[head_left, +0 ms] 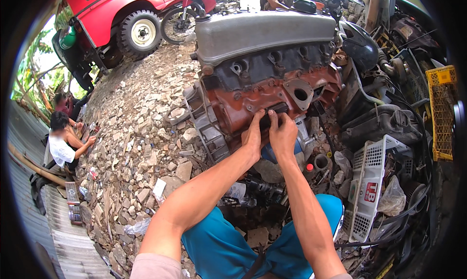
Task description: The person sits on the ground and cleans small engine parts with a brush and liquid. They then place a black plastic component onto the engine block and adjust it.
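Observation:
A large engine block (231, 108), rust-red with a grey valve cover (265, 33) on top, stands in front of me on the rubble. My left hand (253, 133) is closed at its lower side, fingertips on a small black part (278, 107). Beside it, my right hand (283, 133) is closed with thumb and fingers bunched at the same part. Whether that part is loose or fixed to the block I cannot tell. A triangular flange (298, 95) with a round hole sits just above my right hand. Behind my wrists a blue cylindrical piece (270, 154) shows below the block.
Broken stones (141, 133) cover the ground. On the right stand a white plastic crate (366, 201), a yellow crate (442, 113) and a black tank-like part (377, 126). A red vehicle (112, 11) and a motorcycle (180, 23) are behind. A person (63, 143) squats at left.

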`<action>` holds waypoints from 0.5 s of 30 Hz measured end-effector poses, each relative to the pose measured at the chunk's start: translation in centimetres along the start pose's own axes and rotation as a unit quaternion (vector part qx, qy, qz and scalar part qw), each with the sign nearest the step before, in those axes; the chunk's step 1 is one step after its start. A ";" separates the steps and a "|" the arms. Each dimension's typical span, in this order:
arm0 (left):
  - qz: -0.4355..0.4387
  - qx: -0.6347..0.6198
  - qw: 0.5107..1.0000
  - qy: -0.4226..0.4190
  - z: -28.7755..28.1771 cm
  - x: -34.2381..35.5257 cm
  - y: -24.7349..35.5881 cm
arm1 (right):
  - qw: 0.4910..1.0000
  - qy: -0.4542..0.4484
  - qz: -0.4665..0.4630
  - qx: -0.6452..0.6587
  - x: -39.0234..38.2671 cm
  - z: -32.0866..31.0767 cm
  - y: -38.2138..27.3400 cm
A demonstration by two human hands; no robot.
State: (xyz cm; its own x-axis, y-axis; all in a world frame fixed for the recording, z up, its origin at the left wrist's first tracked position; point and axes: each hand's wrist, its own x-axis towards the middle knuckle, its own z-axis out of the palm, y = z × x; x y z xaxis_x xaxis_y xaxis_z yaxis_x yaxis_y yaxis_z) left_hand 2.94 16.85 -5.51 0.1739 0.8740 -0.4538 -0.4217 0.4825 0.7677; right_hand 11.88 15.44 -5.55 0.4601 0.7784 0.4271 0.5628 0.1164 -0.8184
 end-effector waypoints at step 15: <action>0.019 -0.036 0.997 0.071 0.8 0.0 -0.2 | 0.989 -0.022 -0.112 -0.093 0.4 -0.1 0.7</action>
State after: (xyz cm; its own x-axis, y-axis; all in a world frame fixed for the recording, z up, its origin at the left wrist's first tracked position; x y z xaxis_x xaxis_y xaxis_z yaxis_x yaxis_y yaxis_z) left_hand 3.74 16.83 -5.26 0.0304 0.8718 -0.4888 -0.4892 0.4395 0.7534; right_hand 12.51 15.78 -5.94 0.2810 0.7730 0.5688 0.7655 0.1769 -0.6186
